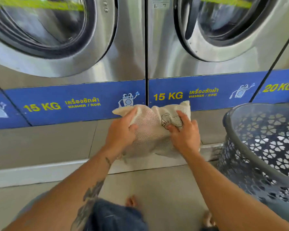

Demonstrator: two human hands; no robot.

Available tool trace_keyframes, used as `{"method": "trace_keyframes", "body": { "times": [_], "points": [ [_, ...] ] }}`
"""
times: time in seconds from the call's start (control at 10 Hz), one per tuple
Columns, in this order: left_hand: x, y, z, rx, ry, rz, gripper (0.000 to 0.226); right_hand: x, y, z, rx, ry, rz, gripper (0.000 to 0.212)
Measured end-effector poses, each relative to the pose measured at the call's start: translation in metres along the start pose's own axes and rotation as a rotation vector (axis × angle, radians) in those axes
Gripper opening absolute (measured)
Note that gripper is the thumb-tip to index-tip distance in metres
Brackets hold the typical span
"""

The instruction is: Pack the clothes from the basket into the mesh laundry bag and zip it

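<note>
Where washers stand, grey tiles.

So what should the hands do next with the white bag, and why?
Probably find the zipper and pull it shut. Both the left hand and right hand grip the bulging mesh bag, and the basket looks empty.

This is a laundry shop, where people come to wash clothes. Big shiny washing machines with round glass doors stand side by side in a row. A blue strip along the bottom says "15 KG WASHER" and "20KG". A grey laundry basket sits on the tiled floor.
</note>
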State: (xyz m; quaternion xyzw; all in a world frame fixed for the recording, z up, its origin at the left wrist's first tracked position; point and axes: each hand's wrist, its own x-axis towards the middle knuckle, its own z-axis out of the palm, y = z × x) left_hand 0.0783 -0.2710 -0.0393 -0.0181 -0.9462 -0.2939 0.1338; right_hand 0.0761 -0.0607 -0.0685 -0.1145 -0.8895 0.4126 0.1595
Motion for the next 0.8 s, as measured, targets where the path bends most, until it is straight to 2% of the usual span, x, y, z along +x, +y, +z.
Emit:
{"method": "trace_keyframes", "body": {
  "times": [0.1, 0.2, 0.3, 0.4, 0.5, 0.6, 0.7, 0.8],
  "points": [
    [0.045, -0.004, -0.003, 0.042, -0.007, 0.046, 0.061, 0.043, -0.018, 0.005, -0.042, 0.021, -0.089, 0.059],
    [0.093, -0.024, 0.037, -0.011, 0.030, 0.047, 0.059, 0.101, -0.012, 0.030, -0.141, 0.006, -0.095, 0.060],
    [0.133, -0.061, 0.101, -0.008, -0.027, -0.017, 0.059, 0.159, 0.020, 0.070, -0.291, -0.146, -0.034, 0.064],
    [0.158, -0.094, 0.169, 0.033, -0.133, -0.190, 0.058, 0.202, 0.073, 0.118, -0.430, -0.437, 0.124, 0.073],
    [0.172, -0.106, 0.204, 0.039, -0.126, -0.258, 0.059, 0.232, 0.105, 0.138, -0.338, -0.515, 0.227, 0.084],
    [0.183, -0.101, 0.200, 0.142, -0.281, -0.291, 0.062, 0.246, 0.104, 0.134, -0.267, -0.593, 0.247, 0.083],
    [0.199, -0.081, 0.163, 0.366, -0.524, -0.345, 0.067, 0.242, 0.084, 0.110, -0.309, -0.713, 0.270, 0.086],
    [0.202, -0.045, 0.111, 0.558, -0.641, -0.224, 0.061, 0.240, 0.056, 0.073, -0.416, -0.750, 0.229, 0.085]
  ]
}}
